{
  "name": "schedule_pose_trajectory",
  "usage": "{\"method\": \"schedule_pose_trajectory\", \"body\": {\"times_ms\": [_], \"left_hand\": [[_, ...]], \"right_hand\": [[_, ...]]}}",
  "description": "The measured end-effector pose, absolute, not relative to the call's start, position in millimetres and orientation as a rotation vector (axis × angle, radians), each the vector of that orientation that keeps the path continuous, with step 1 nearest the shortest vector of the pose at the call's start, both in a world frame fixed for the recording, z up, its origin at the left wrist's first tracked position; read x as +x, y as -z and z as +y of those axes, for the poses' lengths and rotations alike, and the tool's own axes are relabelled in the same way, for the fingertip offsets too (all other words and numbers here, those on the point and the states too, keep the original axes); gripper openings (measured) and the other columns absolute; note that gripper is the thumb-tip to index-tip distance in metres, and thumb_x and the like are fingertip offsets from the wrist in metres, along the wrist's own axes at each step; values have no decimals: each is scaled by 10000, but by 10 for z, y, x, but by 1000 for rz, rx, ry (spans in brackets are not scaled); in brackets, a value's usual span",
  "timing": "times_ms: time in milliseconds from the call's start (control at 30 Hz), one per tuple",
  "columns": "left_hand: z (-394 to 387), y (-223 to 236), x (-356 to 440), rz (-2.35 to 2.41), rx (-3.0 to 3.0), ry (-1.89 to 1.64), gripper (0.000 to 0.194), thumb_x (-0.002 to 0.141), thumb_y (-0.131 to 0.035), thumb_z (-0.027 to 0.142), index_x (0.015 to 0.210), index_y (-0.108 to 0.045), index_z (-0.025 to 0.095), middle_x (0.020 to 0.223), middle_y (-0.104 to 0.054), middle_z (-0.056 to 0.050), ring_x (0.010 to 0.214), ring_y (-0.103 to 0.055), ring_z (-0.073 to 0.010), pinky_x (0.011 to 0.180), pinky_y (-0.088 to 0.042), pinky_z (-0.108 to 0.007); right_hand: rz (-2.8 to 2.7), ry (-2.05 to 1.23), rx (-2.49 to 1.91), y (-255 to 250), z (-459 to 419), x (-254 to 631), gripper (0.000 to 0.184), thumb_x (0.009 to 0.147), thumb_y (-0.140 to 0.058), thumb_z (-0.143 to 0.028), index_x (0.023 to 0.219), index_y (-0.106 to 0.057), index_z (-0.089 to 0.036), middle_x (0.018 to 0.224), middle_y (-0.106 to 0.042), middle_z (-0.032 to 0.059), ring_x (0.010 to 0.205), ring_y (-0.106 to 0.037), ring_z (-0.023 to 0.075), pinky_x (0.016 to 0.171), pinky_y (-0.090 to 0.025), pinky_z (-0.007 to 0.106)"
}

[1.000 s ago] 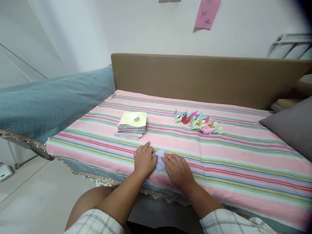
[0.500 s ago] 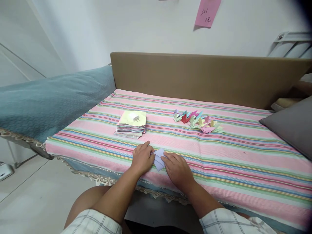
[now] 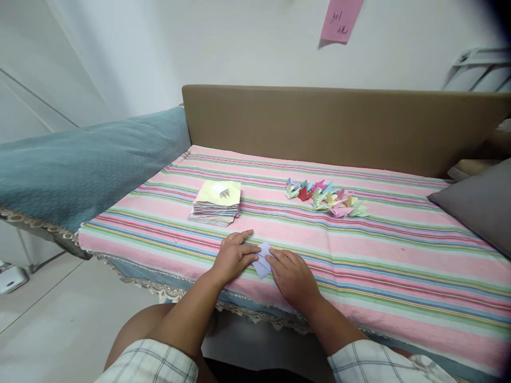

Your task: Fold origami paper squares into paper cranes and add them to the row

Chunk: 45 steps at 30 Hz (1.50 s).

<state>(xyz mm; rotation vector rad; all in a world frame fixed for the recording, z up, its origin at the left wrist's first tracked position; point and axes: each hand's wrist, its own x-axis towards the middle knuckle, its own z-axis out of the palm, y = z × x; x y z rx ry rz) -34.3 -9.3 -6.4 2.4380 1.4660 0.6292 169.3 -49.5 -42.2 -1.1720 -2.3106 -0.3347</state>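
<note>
A folded piece of lilac origami paper [image 3: 262, 267] lies flat on the striped cloth in front of me. My left hand [image 3: 232, 256] is at its left side, thumb and a finger on the paper's edge, with another finger stretched out away from it. From the right, my right hand [image 3: 293, 276] presses its fingertips onto the paper's right edge. Beyond my left hand stands a stack of square paper [image 3: 214, 211], with a small white plug [image 3: 221, 190] on its yellow top sheet. Farther right sits a group of folded paper cranes [image 3: 305, 193] in several colours.
A pink striped cloth [image 3: 383, 276] covers the sofa seat. Behind it rises the brown backrest [image 3: 319, 125]. The blue-covered armrest [image 3: 99, 154] is at the left, a grey cushion [image 3: 479, 205] at the right. A pink note [image 3: 341, 21] hangs on the wall.
My left hand has shifted slightly on the paper's left side, its thumb and finger now lying over the edge and one finger pointing more to the right. My right hand stays put.
</note>
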Motion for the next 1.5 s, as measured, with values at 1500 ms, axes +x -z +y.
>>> {"method": "schedule_pose_trajectory", "body": {"times_ms": [1500], "left_hand": [[-76, 34, -320, 1657, 2257, -642, 64, 654, -590, 195, 685, -646, 200, 1106, -634, -61, 1177, -466, -247, 993, -347, -376]], "right_hand": [[-2356, 322, -1189, 428, -513, 1693, 292, 850, -494, -162, 1113, -607, -216, 1208, -586, 68, 1035, -492, 219, 883, -397, 366]]}}
